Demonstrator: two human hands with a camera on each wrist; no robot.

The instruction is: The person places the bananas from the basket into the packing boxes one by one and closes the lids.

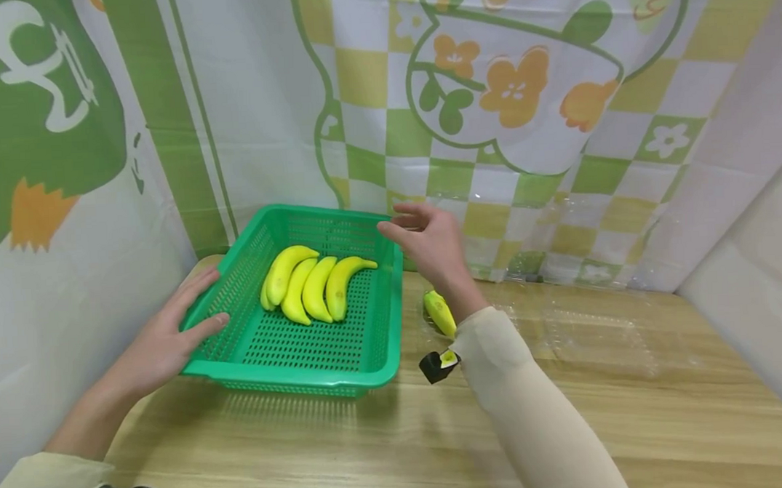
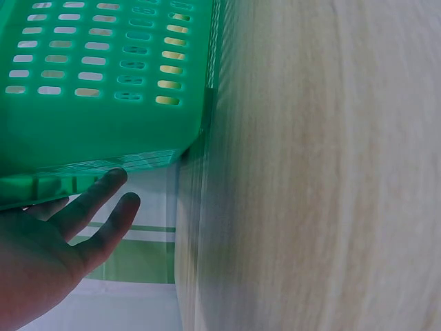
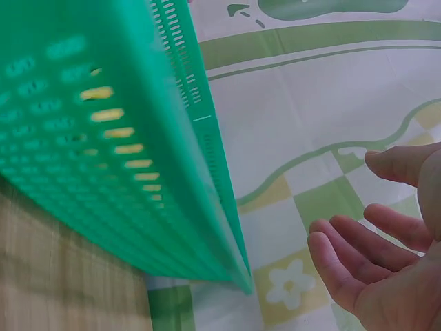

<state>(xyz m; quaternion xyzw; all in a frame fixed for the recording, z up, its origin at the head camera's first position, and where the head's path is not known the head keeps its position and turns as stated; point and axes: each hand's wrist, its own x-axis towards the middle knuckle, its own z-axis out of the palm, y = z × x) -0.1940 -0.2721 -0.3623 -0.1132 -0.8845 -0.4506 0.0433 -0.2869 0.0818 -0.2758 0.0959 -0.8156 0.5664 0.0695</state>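
Note:
A green plastic basket (image 1: pixel 371 379) with perforated walls stands on the table, and several yellow bananas (image 1: pixel 317 287) lie side by side in it. My left hand (image 1: pixel 166 337) is at the basket's left rim, its fingers extended and its thumb reaching over the edge. The left wrist view shows straight fingers (image 2: pixel 103 231) close against the rim; firm contact cannot be made out. Above the far right corner, my right hand (image 1: pixel 433 246) has loosely bent fingers with nothing between them. In the right wrist view it is apart from the basket. One greenish-yellow banana (image 1: pixel 440 313) lies on the table, partly hidden by my right forearm.
Clear plastic packaging (image 1: pixel 598 337) lies on the wooden table (image 1: pixel 536 419) to the right, with more of it against the back. A patterned curtain (image 1: pixel 373 135) hangs close behind the basket. White fabric also borders the table at left and right.

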